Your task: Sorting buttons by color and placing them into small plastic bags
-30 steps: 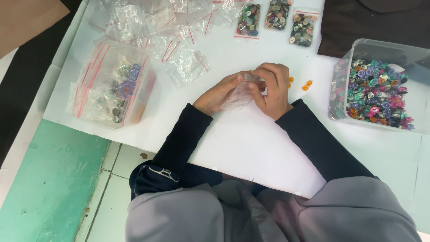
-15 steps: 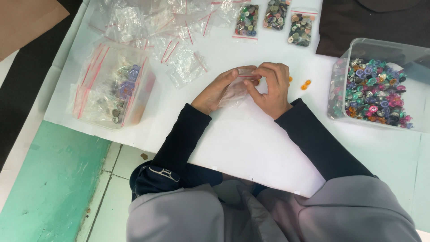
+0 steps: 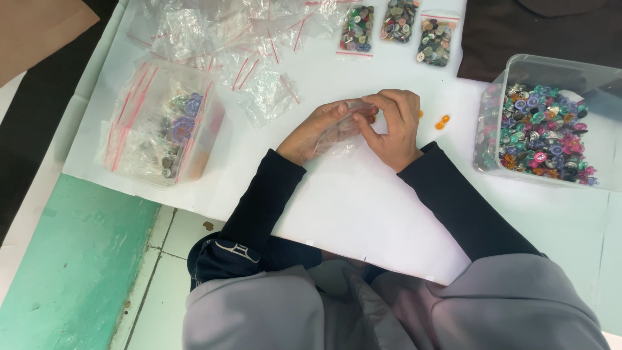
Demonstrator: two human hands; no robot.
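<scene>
Near the middle of the white table [image 3: 363, 214], the left hand [image 3: 319, 129] and right hand [image 3: 392, 126] both pinched a small clear zip bag [image 3: 338, 134], seemingly at its mouth.

Button tub [image 3: 551, 123] right of hands [image 3: 363, 126]; bag bin [image 3: 162, 123] left.

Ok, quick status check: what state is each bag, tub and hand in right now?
Left hand: holding the small clear bag, fingers at its top edge.
Right hand: pinching the same bag's top.
Small clear bag: held between both hands; seal state unclear.
Clear tub: open, holding mixed buttons.
Three filled bags: lying flat, full of buttons.
Empty bags: loose pile.
Orange buttons: loose on white sheet.
</scene>
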